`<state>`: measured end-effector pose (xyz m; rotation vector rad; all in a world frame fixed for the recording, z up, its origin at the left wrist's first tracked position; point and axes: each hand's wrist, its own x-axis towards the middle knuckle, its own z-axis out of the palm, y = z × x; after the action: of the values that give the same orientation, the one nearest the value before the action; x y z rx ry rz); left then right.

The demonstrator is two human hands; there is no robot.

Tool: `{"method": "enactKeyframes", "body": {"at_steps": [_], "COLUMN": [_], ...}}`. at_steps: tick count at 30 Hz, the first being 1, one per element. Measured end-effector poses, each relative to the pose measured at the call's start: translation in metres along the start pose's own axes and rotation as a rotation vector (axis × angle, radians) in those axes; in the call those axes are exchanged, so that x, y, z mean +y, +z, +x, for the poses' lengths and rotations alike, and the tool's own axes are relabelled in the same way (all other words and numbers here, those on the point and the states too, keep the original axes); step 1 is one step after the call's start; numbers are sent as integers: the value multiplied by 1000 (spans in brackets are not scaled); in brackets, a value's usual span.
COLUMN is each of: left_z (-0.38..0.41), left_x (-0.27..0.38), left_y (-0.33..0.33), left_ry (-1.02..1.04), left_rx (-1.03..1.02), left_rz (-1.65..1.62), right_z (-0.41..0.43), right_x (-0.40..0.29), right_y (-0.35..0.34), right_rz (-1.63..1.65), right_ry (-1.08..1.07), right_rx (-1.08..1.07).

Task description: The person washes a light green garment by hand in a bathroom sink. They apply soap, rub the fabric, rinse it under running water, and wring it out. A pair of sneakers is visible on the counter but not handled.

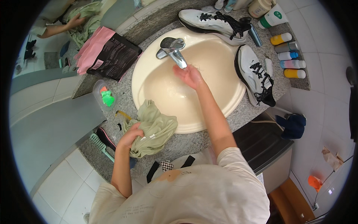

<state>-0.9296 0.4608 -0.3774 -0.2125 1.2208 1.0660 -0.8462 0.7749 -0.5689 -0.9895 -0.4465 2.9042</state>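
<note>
My left hand (130, 135) grips a crumpled pale green cloth (152, 123) over the front left rim of the cream washbasin (223, 72). Right beneath the spout of the chrome faucet (176, 56), my right hand (190, 76) is held palm up with nothing in it. It looks wet, and its fingertips are partly hidden by the spout. One white sneaker with black laces (208, 22) rests on the basin's back rim. Its mate, another white sneaker (253, 72), sits on the right rim.
Left of the basin are a pink and black bag (112, 56), a clear plastic cup (98, 95), a green comb (102, 147) and a dark brush (105, 138). Several small bottles (292, 64) line the right ledge of the granite counter (190, 142). A mirror (56, 47) stands behind.
</note>
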Motion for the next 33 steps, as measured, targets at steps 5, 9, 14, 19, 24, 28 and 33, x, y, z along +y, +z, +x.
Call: {"method": "enactKeyframes", "body": {"at_steps": [5,9,14,19,24,28,33], "left_z": [-3,0,0,43,147,196,233], "left_x": [4,3,17,42,32,45,68], "left_y": [4,2,22,67,76,74,53], "left_ry": [7,5,142,320,424,398,273], "left_rx": [-4,-20,-24,-12,142,110,-34], "left_rz": [44,58,-11,267,540,-146,-383], "right_z": [2,-5,-17,-59,-77,-61,-42], "right_x": [4,-17,-20,7,19,11,-20], "right_y": [-27,-6,-5,5,11,-11,-17], "right_rz": [-786,53,-512,-536,-363,-255,50], "right_ry": [249,38,138,440,-54,-272,-510], "right_rx": [220,50,61,49,149,277,220]}}
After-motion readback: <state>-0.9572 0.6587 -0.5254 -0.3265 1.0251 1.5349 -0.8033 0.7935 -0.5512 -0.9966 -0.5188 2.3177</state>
